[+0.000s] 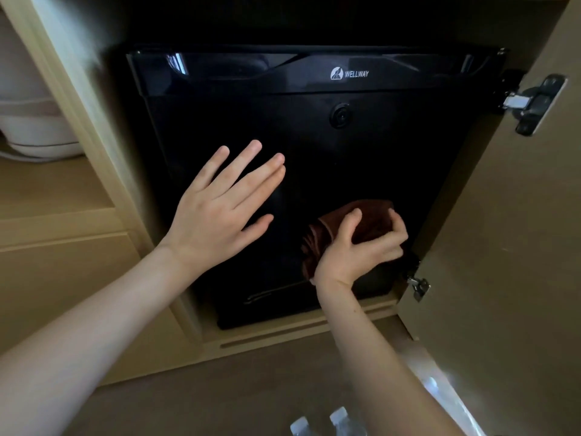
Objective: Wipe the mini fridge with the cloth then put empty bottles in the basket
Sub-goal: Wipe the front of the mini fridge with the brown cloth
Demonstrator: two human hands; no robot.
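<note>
Right hand [358, 250] clutched a bunched dark-red cloth [361, 221] against the glossy black mini fridge [345, 146] door, lower right of frame | left hand [220, 212] flat, fingers spread, holding nothing | cloth likely soft, light, best gripped bunched.

Right hand [352, 250] presses cloth [361, 221] against black mini fridge [361, 158].

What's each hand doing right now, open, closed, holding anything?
Left hand: open, fingers spread, flat against the mini fridge door, holding nothing.
Right hand: closed on the brown cloth, low on the door.
</note>
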